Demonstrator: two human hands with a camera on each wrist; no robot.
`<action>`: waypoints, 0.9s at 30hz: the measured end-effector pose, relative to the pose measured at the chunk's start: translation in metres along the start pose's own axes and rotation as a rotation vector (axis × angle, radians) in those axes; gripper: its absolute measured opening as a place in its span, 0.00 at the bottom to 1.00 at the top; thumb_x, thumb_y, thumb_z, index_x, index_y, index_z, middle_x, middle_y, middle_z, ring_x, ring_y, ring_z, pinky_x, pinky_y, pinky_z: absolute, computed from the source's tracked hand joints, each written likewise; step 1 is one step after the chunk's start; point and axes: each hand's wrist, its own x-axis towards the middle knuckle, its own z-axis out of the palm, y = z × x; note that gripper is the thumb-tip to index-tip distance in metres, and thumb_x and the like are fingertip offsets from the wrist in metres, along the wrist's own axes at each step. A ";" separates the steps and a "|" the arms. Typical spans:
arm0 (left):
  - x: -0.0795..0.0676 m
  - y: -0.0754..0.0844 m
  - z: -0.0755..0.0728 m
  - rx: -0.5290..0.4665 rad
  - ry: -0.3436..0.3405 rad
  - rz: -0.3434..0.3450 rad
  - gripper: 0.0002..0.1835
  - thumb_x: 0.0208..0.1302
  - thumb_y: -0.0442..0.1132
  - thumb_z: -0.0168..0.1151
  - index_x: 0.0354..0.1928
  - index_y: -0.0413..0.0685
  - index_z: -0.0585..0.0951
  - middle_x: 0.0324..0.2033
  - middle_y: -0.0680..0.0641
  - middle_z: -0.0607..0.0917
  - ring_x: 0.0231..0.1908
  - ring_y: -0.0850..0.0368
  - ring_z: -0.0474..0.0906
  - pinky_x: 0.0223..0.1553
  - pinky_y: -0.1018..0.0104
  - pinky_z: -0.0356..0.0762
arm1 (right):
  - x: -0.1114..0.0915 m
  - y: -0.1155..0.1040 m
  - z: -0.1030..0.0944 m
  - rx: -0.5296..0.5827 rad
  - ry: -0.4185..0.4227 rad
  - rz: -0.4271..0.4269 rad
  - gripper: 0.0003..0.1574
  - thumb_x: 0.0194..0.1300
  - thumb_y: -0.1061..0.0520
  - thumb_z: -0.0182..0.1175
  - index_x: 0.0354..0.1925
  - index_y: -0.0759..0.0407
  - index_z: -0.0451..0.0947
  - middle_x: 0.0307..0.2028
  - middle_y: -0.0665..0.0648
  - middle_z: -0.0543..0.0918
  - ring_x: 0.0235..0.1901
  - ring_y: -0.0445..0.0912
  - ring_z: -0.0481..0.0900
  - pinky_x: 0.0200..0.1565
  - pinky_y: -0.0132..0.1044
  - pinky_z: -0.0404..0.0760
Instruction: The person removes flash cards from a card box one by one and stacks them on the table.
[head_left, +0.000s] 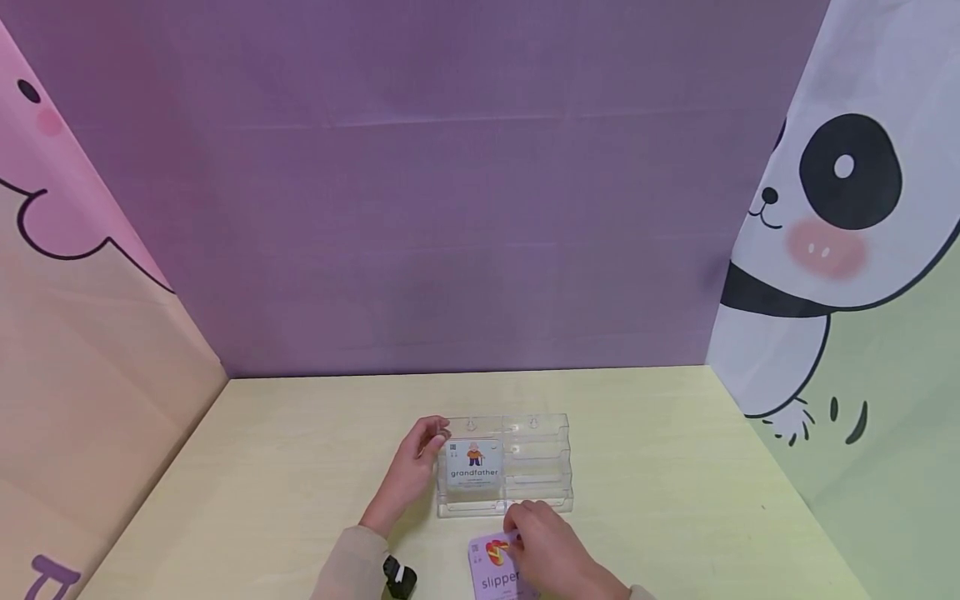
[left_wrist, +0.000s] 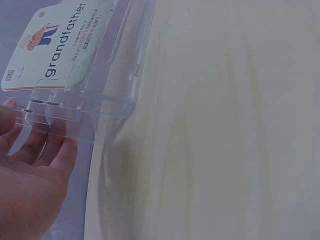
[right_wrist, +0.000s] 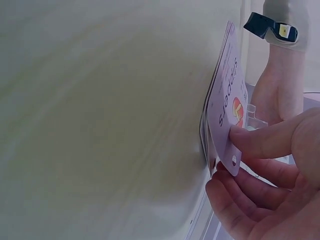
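A clear plastic card rack [head_left: 536, 467] with stepped pockets lies on the table, and a "grandfather" card [head_left: 474, 463] stands in its left column. My left hand [head_left: 411, 473] holds the rack's left side, its thumb above the edge and its fingers beneath, as the left wrist view shows. Nearer the front is a small stack of purple cards, a "slippers" card [head_left: 491, 567] on top. At the corner by the punched hole, my right hand [head_left: 551, 550] pinches this card between thumb and fingers. In the right wrist view the slippers card [right_wrist: 227, 100] tilts slightly away from the cards beneath it.
The pale wooden table [head_left: 300, 450] is bounded by a purple back wall [head_left: 465, 208]. Side panels with a pink cartoon animal and a panda [head_left: 825, 250] stand left and right. A small black device [head_left: 400, 577] sits by the left sleeve.
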 end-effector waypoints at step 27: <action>-0.006 0.022 -0.001 -0.017 -0.004 0.010 0.15 0.72 0.30 0.46 0.57 0.35 0.69 0.50 0.34 0.77 0.56 0.41 0.72 0.62 0.45 0.65 | 0.001 0.002 0.004 -0.108 0.008 -0.010 0.09 0.54 0.59 0.68 0.27 0.50 0.75 0.25 0.42 0.66 0.31 0.38 0.64 0.32 0.30 0.72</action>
